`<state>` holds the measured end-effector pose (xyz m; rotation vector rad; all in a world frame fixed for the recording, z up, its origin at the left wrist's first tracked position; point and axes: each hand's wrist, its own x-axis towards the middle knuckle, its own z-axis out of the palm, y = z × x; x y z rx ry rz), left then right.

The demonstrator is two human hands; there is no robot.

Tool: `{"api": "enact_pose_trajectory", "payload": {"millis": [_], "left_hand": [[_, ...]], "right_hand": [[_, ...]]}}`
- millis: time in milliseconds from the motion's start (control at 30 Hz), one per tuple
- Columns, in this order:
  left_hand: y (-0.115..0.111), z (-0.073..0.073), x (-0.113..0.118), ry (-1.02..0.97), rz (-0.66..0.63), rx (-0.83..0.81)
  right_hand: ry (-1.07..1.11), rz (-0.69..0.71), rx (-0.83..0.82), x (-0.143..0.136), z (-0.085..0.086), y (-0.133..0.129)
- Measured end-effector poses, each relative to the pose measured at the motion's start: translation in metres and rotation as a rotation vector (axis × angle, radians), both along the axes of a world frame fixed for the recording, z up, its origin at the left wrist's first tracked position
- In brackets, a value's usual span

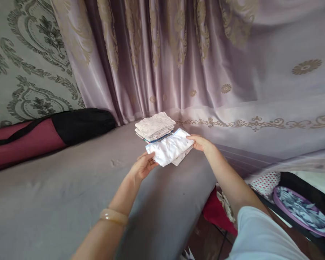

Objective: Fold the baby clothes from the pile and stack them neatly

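A folded white cloth (172,147) with a pale blue edge is held by its two ends between my hands. My left hand (144,166) pinches its near left end, thumb on top. At its right end, the fingers of my right hand (199,142) are closed on the far corner. Beneath the cloth, part of another folded, lightly printed cloth (182,156) shows on the grey bed surface. Just behind stands a stack of folded pale cloths (155,124), with a dark blue edge low in the pile.
A maroon and black long bag (56,130) lies along the wall on the left of the grey surface (70,195). Mauve curtains (162,65) hang behind. Lower right, beyond the edge, are a red cloth (218,213) and a purple basin (280,202) holding grey-white patterned fabric.
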<state>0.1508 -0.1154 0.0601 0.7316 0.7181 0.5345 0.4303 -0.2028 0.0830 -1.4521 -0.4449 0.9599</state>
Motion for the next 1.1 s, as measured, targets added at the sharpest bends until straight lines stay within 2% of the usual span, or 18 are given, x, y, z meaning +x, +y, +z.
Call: {"api": "enact_pose_trajectory", "payload": {"millis": [233,400,600,767,867,1000,1100], "left_hand": [[-0.013,-0.02,0.052,0.041,0.005,-0.005],[-0.021,-0.032,0.074,0.052,-0.01,-0.023],[-0.022,-0.041,0.08,0.059,0.037,-0.092],[-0.021,-0.04,0.081,0.079,0.112,-0.158],[-0.021,-0.038,0.083,0.094,0.165,-0.201],[-0.02,-0.04,0.084,0.062,0.151,-0.195],[-0.019,-0.043,0.084,0.045,0.114,-0.175]], "right_hand": [[-0.167,-0.084,-0.033,0.042,-0.008,0.0],[-0.35,-0.129,-0.043,0.058,-0.016,0.005],[-0.571,-0.18,-0.117,0.061,-0.037,0.012],[-0.747,-0.216,-0.276,0.06,-0.055,0.015],[-0.854,-0.247,-0.385,0.058,-0.056,0.016],[-0.992,-0.294,-0.481,0.043,-0.05,0.013],[-1.24,-0.226,-0.509,0.021,-0.044,0.014]]}}
